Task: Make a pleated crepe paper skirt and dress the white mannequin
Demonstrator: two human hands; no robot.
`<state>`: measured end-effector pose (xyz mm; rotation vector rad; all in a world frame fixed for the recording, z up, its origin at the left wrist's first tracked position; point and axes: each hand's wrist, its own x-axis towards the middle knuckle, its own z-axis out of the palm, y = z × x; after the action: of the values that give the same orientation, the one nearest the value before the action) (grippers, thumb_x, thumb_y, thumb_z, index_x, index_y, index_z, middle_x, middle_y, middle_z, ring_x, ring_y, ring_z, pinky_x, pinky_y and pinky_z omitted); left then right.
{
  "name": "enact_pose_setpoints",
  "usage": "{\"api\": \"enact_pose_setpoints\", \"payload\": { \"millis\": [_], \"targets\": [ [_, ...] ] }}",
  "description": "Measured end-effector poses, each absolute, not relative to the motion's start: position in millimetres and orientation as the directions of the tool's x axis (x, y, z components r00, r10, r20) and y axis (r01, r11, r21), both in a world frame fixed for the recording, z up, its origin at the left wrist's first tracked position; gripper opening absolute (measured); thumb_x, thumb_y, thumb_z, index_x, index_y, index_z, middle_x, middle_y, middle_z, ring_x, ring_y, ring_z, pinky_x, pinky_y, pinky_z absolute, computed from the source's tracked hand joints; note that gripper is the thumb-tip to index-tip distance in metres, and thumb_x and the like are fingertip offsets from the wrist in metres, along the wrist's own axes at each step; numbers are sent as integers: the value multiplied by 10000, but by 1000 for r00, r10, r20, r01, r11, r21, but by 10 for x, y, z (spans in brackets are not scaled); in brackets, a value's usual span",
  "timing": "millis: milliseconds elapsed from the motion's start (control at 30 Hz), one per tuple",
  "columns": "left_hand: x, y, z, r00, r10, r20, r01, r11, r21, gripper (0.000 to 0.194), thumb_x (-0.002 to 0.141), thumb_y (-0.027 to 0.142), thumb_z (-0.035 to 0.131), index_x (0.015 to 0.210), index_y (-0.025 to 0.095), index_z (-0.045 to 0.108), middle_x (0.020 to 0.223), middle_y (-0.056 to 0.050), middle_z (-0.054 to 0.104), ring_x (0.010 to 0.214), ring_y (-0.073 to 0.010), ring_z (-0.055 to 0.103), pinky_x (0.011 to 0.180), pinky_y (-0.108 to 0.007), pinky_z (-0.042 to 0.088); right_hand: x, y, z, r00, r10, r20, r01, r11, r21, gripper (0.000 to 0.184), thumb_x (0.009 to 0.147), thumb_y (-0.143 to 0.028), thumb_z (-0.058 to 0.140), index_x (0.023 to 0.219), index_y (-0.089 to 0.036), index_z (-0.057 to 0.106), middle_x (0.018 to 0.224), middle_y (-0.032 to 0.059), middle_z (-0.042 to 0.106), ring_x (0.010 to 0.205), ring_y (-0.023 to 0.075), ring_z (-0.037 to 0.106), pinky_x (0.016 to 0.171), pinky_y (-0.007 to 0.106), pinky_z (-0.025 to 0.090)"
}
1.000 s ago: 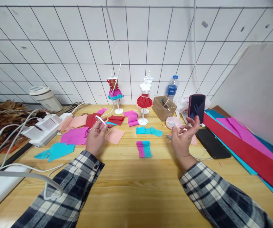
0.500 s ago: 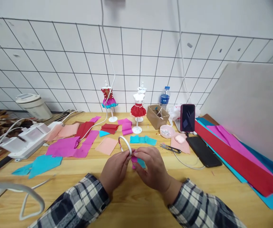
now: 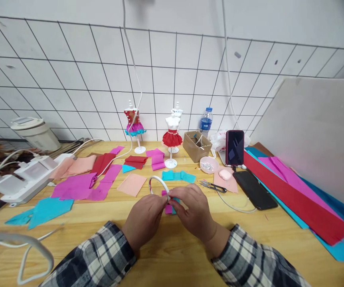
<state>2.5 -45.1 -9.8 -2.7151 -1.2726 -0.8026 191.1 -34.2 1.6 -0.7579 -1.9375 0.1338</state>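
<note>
My left hand (image 3: 145, 217) is closed on a narrow white roll of tape (image 3: 159, 179), with red showing on its inner side. The roll stands on edge above the table. At its near right rim, my right hand (image 3: 194, 215) pinches with thumb and forefinger, right against the left fingertips. What exactly lies between the right fingertips is too small to make out. Just under the fingers are small magenta (image 3: 168, 209) and blue crepe paper pieces (image 3: 174, 209), partly hidden by the hands. Beyond the roll lies a blue paper strip (image 3: 178, 176), and a peach paper square (image 3: 131, 184) is at its left.
Mini dress forms stand behind, one in a red skirt (image 3: 172, 138), one in a magenta-blue skirt (image 3: 135, 129). Thread snips (image 3: 213, 186), a bead dish (image 3: 209, 165), a cardboard box (image 3: 196, 147) and a phone (image 3: 235, 147) are right. A power strip (image 3: 31, 179) and papers lie left.
My right thumb has risen from the paper to meet the forefinger at the roll's rim. The roll has turned slightly in my left hand. The view has shifted a little.
</note>
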Motion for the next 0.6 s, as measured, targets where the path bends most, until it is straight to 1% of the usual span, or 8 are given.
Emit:
{"api": "enact_pose_setpoints", "payload": {
  "millis": [133, 200, 267, 433, 500, 600],
  "targets": [
    [19, -458, -129, 541, 675, 501, 739, -666, 100, 182, 964, 151, 375, 1036, 202, 534, 743, -34, 687, 656, -206, 658, 601, -324, 491, 1909, -314, 13, -310, 576, 756, 436, 793, -425, 145, 948, -203, 596, 1082, -251, 625, 996, 13, 767, 898, 175, 691, 783, 351, 489],
    [22, -466, -131, 541, 677, 498, 746, -661, 88, 175, 964, 150, 371, 1031, 205, 523, 722, -27, 681, 632, -206, 655, 579, -318, 477, 1910, -305, 7, -309, 587, 748, 426, 789, -442, 118, 955, -208, 583, 1051, -250, 635, 1004, 16, 766, 909, 177, 688, 788, 343, 494],
    [27, -475, -123, 534, 697, 478, 755, -648, 101, 161, 966, 156, 370, 1017, 209, 513, 723, -26, 685, 626, -203, 656, 571, -311, 469, 1913, -301, -6, -310, 599, 738, 419, 783, -460, 97, 957, -212, 571, 1010, -248, 645, 1009, 18, 766, 906, 181, 687, 785, 338, 497],
    [39, -497, -90, 534, 728, 431, 750, -643, 157, 164, 990, 205, 361, 1072, 208, 502, 777, -36, 704, 672, -190, 673, 605, -299, 482, 1925, -300, -52, -314, 664, 678, 407, 740, -536, 72, 930, -254, 615, 992, -231, 643, 973, 24, 763, 851, 189, 685, 758, 328, 505],
    [44, -503, -78, 536, 737, 412, 752, -639, 164, 178, 993, 217, 356, 1083, 206, 509, 785, -37, 708, 676, -185, 673, 609, -294, 484, 1932, -294, -65, -327, 675, 662, 391, 734, -555, 60, 929, -254, 612, 979, -232, 636, 983, 28, 760, 873, 190, 686, 776, 326, 508],
    [47, -508, -68, 533, 758, 375, 765, -622, 169, 191, 994, 227, 348, 1050, 203, 529, 767, -35, 703, 662, -186, 665, 601, -292, 477, 1944, -281, -72, -357, 670, 651, 366, 741, -563, 31, 928, -253, 604, 943, -233, 622, 1009, 37, 751, 923, 193, 685, 806, 331, 510]
  ]
}}
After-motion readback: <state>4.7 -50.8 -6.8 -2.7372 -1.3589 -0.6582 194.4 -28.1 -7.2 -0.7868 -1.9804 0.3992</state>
